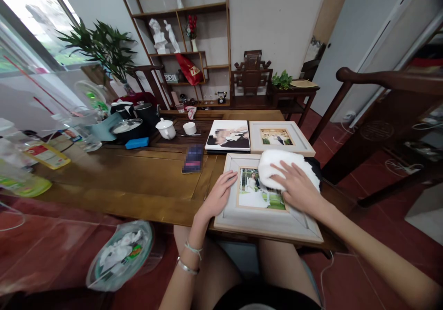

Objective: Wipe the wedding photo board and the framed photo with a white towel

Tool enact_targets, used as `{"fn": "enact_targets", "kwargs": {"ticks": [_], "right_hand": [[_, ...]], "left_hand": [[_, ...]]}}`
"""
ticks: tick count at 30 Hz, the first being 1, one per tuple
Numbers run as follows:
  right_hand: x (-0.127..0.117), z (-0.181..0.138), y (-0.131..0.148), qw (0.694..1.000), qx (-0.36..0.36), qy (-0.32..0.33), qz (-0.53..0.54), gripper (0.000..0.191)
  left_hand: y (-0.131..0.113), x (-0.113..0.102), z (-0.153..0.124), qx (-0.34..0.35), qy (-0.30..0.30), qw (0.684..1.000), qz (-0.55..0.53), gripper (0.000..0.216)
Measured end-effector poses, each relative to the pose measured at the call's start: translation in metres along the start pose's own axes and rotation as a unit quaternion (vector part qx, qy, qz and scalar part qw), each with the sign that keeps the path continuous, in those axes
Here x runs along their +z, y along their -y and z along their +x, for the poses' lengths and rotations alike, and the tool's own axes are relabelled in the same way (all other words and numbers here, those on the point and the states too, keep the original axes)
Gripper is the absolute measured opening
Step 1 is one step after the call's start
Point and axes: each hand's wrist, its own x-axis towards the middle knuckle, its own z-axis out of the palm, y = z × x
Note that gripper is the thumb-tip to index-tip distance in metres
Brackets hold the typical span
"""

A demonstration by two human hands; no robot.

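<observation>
A pale picture frame with a wedding photo lies face up at the table's front edge, close before me. My left hand grips its left side, fingers laid over the rim. On the frame's upper right part, my right hand presses a folded white cloth, with its fingers spread across it. The cloth covers the photo's upper right corner and part of the rim. Something black shows beside the cloth at the right.
Behind the frame lie a second framed photo and a white-edged photo album. A dark phone-like item is left of them. Farther left stand a lidded white teapot, a blue sponge and bottles. A lined bin stands below.
</observation>
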Motion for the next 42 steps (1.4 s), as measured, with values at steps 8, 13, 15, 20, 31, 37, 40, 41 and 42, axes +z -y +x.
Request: {"fn": "enact_targets", "kwargs": {"ticks": [8,13,15,20,31,37,40,41,42], "right_hand": [[-0.019,0.000,0.042,0.994,-0.041,0.099,0.001,0.061],[-0.036,-0.057,0.093,0.972,-0.140,0.143,0.125,0.060],[-0.033,-0.065,0.100,0.967,-0.163,0.127,0.148,0.055],[-0.014,-0.039,0.074,0.983,-0.114,0.082,0.117,0.063],[-0.004,0.028,0.025,0.999,0.010,0.040,-0.002,0.062],[-0.013,-0.034,0.102,0.983,-0.119,0.096,0.103,0.057],[-0.019,-0.054,0.111,0.974,-0.166,0.091,0.121,0.049],[-0.020,-0.055,0.107,0.974,-0.170,0.092,0.120,0.049],[-0.021,-0.054,0.100,0.975,-0.166,0.095,0.114,0.050]], "left_hand": [[0.001,0.000,-0.001,0.002,-0.009,1.000,-0.007,0.042],[0.000,0.000,0.001,-0.007,0.001,1.000,0.005,0.042],[-0.001,0.000,0.001,-0.006,0.002,1.000,0.007,0.043],[0.000,-0.001,0.001,0.000,0.006,1.000,0.008,0.043],[0.001,0.000,0.000,0.008,-0.002,1.000,0.000,0.043],[0.000,-0.001,0.001,-0.003,-0.001,1.000,0.002,0.042],[0.001,-0.001,0.001,0.000,0.007,1.000,0.000,0.043],[0.002,-0.001,0.001,0.001,0.007,1.000,-0.001,0.043],[0.002,-0.001,0.001,0.002,0.005,1.000,-0.002,0.043]]}}
